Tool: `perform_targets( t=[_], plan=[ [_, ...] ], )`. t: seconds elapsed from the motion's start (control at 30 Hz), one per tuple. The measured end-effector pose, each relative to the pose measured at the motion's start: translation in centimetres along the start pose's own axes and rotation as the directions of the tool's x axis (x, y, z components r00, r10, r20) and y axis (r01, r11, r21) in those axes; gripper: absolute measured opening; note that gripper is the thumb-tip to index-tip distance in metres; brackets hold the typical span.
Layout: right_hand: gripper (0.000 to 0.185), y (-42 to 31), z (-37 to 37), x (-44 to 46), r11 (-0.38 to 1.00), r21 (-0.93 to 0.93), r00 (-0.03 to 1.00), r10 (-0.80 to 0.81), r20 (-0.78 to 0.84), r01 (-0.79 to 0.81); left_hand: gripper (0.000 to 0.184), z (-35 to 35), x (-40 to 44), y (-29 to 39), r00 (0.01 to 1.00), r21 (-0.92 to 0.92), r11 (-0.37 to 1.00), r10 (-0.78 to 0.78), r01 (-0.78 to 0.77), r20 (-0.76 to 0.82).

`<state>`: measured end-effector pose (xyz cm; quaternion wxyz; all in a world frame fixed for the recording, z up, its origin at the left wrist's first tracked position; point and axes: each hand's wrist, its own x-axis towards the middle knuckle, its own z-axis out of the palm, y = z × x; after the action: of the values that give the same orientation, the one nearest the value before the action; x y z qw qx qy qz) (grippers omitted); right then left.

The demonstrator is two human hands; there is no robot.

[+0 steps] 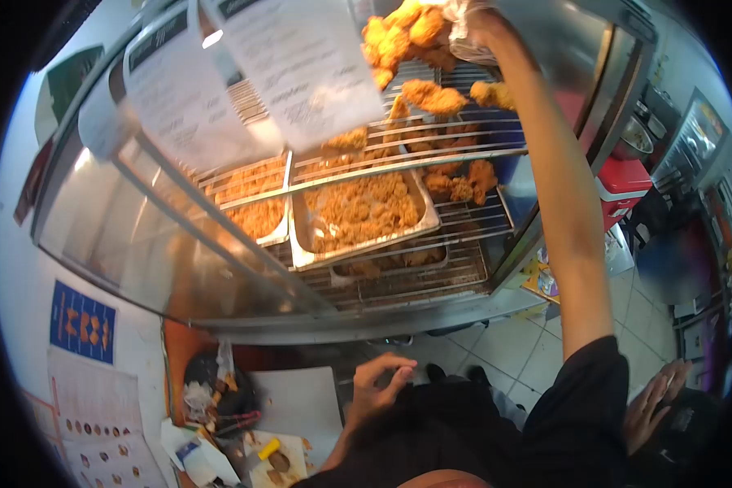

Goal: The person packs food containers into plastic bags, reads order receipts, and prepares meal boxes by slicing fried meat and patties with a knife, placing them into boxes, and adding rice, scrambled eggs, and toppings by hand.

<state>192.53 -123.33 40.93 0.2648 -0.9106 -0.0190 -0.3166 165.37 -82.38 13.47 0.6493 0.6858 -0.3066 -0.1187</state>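
My right arm reaches up into the glass-fronted warming cabinet. At the top edge, my right hand is at a crumpled clear plastic bag or glove, beside a heap of fried chicken pieces on the upper rack. Its fingers are hidden, so their grip does not show. Separate breaded pieces lie on the rack below the hand. My left hand is low in front of my body, its fingers curled toward the thumb with nothing visible in them.
Metal trays of small fried pieces stand on the cabinet's wire shelves. Paper menus hang on the glass. A white counter is at lower left, near a cluttered dark bin. Another person's hand shows at right.
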Motion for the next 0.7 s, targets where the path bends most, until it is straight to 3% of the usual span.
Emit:
perform_targets(
  t=[0.17,0.23,0.3,0.33,0.4,0.47,0.5,0.53,0.6,0.63,0.67,0.7],
  plan=[
    [0.043,-3.8,-0.1,-10.1,0.996,0.064,0.988,-0.048,-0.146,0.058,0.011,-0.3,0.8,-0.5,0.987,0.015,0.987,0.158,-0.158,0.013],
    [0.046,-7.3,0.3,-14.8,0.986,0.155,0.987,-0.043,-0.152,0.067,0.011,-0.2,0.5,-0.2,0.991,-0.075,0.989,0.129,-0.130,-0.026],
    [0.049,-10.2,0.6,-19.7,0.961,0.275,0.995,-0.009,-0.102,0.037,0.012,0.2,-0.6,-1.1,0.962,-0.063,0.966,0.242,-0.251,-0.123],
    [0.050,-11.1,1.0,-22.2,0.939,0.344,0.998,0.007,-0.061,0.015,0.013,0.5,-1.9,-1.4,0.966,-0.070,0.973,0.206,-0.219,-0.159],
    [0.053,-12.3,2.4,-26.7,0.855,0.513,0.997,0.046,0.069,-0.075,0.015,0.1,-4.1,-1.6,0.968,-0.098,0.975,0.180,-0.199,-0.172],
    [0.052,-12.0,4.8,-30.9,0.612,0.756,0.973,0.160,0.167,-0.231,0.017,-0.2,-8.2,-1.9,0.966,-0.094,0.994,0.032,-0.058,-0.257],
    [0.048,-16.1,6.6,-34.6,0.269,0.819,0.854,0.283,0.436,-0.507,0.017,-0.5,-10.7,-2.0,0.963,-0.099,0.995,-0.034,0.008,-0.268],
    [0.045,-15.2,10.3,-36.2,0.517,0.720,0.864,0.085,0.496,-0.464,0.018,-0.7,-13.5,-2.0,0.925,-0.098,0.987,-0.156,0.129,-0.347],
    [0.039,-13.1,18.1,-41.6,0.858,0.494,0.726,-0.250,0.640,-0.140,0.018,-0.2,-20.3,-1.4,0.751,-0.116,0.935,-0.340,0.336,-0.566],
    [0.067,-13.8,22.9,-43.6,0.862,0.435,0.476,-0.277,0.835,-0.260,0.017,0.2,-23.8,-1.4,0.641,-0.143,0.915,-0.370,0.378,-0.672],
    [0.105,-9.7,31.5,-49.1,0.332,0.491,0.267,-0.536,0.801,-0.805,0.015,0.7,-27.0,-0.6,0.471,-0.349,0.856,-0.505,0.382,-0.724],
    [0.072,-18.8,30.4,-50.4,0.419,0.361,0.200,-0.379,0.903,-0.833,0.014,1.1,-30.1,-0.1,0.294,-0.366,0.836,-0.500,0.408,-0.815]
  ],
)
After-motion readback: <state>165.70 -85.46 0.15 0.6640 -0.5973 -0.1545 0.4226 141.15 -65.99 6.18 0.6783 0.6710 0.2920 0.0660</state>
